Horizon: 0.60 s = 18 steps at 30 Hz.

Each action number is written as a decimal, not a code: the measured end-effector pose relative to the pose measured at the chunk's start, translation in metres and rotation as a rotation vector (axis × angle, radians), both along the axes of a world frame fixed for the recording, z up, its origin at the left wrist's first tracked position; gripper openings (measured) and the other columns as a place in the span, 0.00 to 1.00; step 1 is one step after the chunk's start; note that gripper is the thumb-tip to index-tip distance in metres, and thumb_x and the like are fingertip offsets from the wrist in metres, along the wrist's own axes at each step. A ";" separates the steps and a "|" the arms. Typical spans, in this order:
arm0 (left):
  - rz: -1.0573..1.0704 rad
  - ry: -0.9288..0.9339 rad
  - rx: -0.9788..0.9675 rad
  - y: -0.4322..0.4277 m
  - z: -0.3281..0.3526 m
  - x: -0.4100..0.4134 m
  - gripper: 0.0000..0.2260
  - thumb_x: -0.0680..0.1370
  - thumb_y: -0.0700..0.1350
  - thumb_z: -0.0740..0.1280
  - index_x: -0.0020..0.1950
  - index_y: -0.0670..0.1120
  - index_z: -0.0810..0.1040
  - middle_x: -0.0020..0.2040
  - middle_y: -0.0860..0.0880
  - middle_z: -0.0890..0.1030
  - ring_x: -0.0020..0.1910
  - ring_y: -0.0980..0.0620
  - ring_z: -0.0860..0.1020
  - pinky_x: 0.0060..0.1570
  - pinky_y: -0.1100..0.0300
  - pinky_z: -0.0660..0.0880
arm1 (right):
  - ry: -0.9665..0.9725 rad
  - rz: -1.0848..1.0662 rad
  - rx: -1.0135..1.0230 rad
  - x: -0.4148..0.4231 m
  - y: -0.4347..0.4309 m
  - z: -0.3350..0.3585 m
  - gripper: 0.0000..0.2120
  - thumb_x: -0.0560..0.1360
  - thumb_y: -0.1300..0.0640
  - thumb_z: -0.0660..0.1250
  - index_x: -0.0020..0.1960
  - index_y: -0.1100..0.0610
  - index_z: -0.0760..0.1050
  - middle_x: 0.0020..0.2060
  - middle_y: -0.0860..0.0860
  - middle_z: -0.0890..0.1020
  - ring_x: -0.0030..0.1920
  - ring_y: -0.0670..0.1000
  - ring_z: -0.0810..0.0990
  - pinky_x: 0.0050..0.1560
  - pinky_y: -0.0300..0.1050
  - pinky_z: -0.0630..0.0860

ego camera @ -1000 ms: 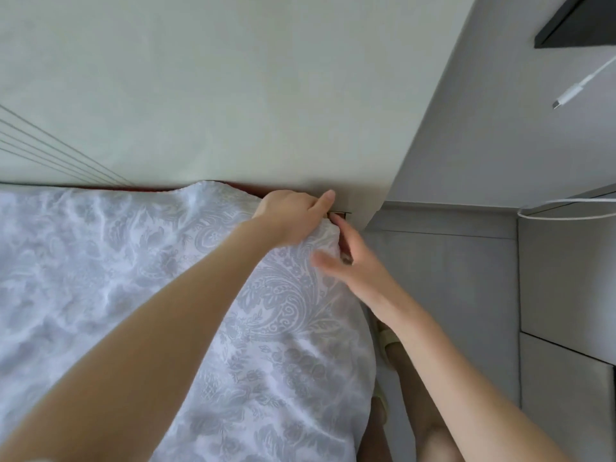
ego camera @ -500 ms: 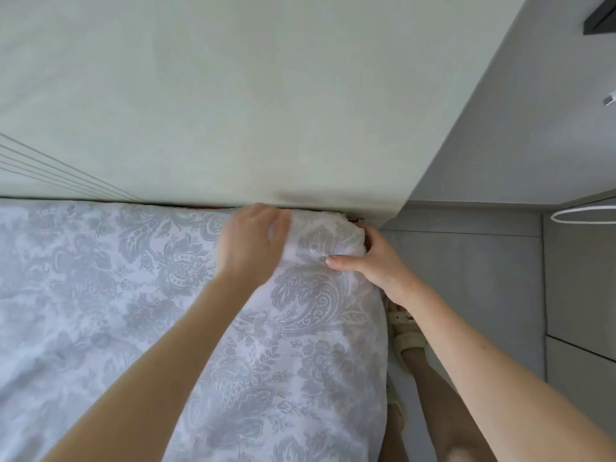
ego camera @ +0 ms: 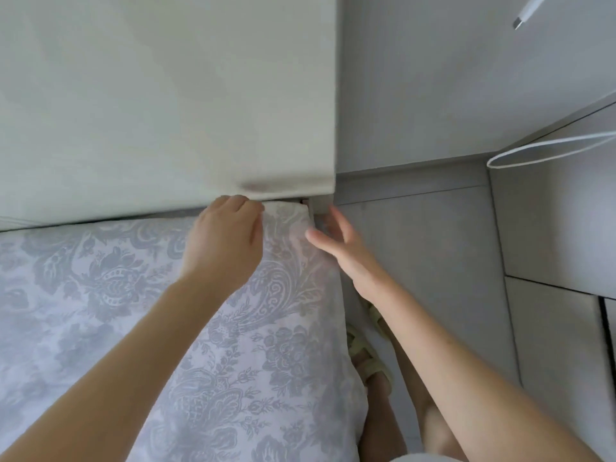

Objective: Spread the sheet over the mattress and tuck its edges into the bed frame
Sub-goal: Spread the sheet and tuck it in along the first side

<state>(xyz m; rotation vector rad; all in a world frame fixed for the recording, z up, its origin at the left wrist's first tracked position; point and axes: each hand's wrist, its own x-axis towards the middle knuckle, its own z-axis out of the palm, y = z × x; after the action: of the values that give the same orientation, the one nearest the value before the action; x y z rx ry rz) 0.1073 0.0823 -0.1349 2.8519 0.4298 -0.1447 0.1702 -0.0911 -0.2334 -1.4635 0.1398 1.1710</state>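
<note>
Left hand (ego camera: pixel 223 251) curls over the far edge of the sheet (ego camera: pixel 260 345) beneath the headboard (ego camera: pixel 166 95), its grip hidden, while the right hand (ego camera: pixel 340 248), fingers spread, hovers beside the sheet's far right corner.

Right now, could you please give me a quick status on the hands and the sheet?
Left hand curled at sheet top edge, grip hidden. Right hand open beside the corner. Headboard close over that edge.

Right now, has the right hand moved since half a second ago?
Yes. The right hand has come off the corner of the sheet and opened, shifting right of it, below the headboard end.
</note>
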 end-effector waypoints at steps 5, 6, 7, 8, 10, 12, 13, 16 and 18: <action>-0.422 0.298 -0.033 -0.040 -0.028 0.052 0.16 0.77 0.41 0.57 0.65 0.45 0.72 0.56 0.45 0.79 0.58 0.43 0.74 0.55 0.53 0.70 | 0.139 -0.243 -0.030 -0.048 -0.057 -0.014 0.18 0.79 0.46 0.57 0.67 0.48 0.69 0.68 0.46 0.72 0.58 0.34 0.74 0.46 0.24 0.71; -0.497 0.394 0.066 -0.045 -0.039 0.063 0.16 0.77 0.41 0.57 0.65 0.45 0.71 0.56 0.44 0.79 0.57 0.42 0.75 0.52 0.54 0.70 | 0.164 -0.242 -0.005 -0.055 -0.059 -0.017 0.16 0.80 0.48 0.55 0.65 0.47 0.71 0.66 0.46 0.74 0.59 0.35 0.74 0.48 0.25 0.72; -0.588 0.488 0.200 -0.049 -0.048 0.072 0.15 0.77 0.42 0.57 0.63 0.45 0.71 0.54 0.44 0.80 0.56 0.42 0.76 0.48 0.55 0.70 | 0.180 -0.241 0.017 -0.060 -0.058 -0.020 0.15 0.81 0.49 0.53 0.65 0.48 0.70 0.66 0.46 0.74 0.60 0.36 0.74 0.52 0.27 0.72; -0.680 0.572 0.341 -0.053 -0.053 0.079 0.13 0.77 0.42 0.57 0.61 0.45 0.71 0.53 0.44 0.80 0.55 0.42 0.77 0.45 0.56 0.68 | 0.188 -0.247 0.039 -0.061 -0.054 -0.021 0.17 0.81 0.49 0.52 0.67 0.49 0.70 0.67 0.47 0.73 0.63 0.38 0.73 0.59 0.31 0.71; -0.845 0.714 0.550 -0.063 -0.065 0.087 0.13 0.78 0.44 0.57 0.61 0.46 0.73 0.54 0.47 0.80 0.55 0.45 0.78 0.42 0.57 0.66 | 0.189 -0.270 0.084 -0.057 -0.045 -0.023 0.21 0.82 0.49 0.50 0.71 0.55 0.66 0.69 0.48 0.71 0.68 0.43 0.69 0.70 0.42 0.63; -0.917 0.862 0.636 -0.074 -0.076 0.091 0.14 0.80 0.44 0.57 0.64 0.48 0.73 0.56 0.49 0.78 0.57 0.46 0.77 0.42 0.57 0.67 | 0.192 -0.263 0.134 -0.055 -0.036 -0.025 0.21 0.82 0.49 0.49 0.71 0.55 0.67 0.68 0.48 0.72 0.67 0.43 0.69 0.71 0.43 0.63; -0.910 0.931 0.646 -0.077 -0.080 0.092 0.14 0.80 0.44 0.57 0.64 0.47 0.73 0.57 0.49 0.78 0.57 0.46 0.77 0.42 0.57 0.67 | 0.187 -0.252 0.156 -0.056 -0.033 -0.026 0.20 0.82 0.49 0.48 0.69 0.52 0.69 0.66 0.46 0.74 0.65 0.40 0.72 0.68 0.39 0.66; -0.910 0.991 0.629 -0.076 -0.084 0.095 0.15 0.81 0.44 0.53 0.65 0.45 0.72 0.57 0.47 0.77 0.57 0.44 0.76 0.43 0.54 0.69 | 0.246 -0.293 0.228 -0.070 -0.027 -0.026 0.19 0.81 0.46 0.49 0.64 0.48 0.73 0.60 0.42 0.79 0.61 0.38 0.75 0.60 0.32 0.71; -0.931 0.936 0.586 -0.069 -0.079 0.095 0.16 0.82 0.47 0.50 0.67 0.45 0.67 0.60 0.45 0.75 0.59 0.42 0.74 0.46 0.52 0.69 | 0.336 -0.328 0.312 -0.076 -0.027 -0.025 0.26 0.77 0.39 0.49 0.68 0.49 0.70 0.64 0.44 0.76 0.66 0.42 0.72 0.68 0.40 0.67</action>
<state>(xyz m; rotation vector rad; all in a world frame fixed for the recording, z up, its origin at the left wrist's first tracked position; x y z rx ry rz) 0.2027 0.0130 -0.2137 3.0587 -0.9027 -1.7783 0.0940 -0.1182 -0.2589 -0.9228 0.3946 1.1018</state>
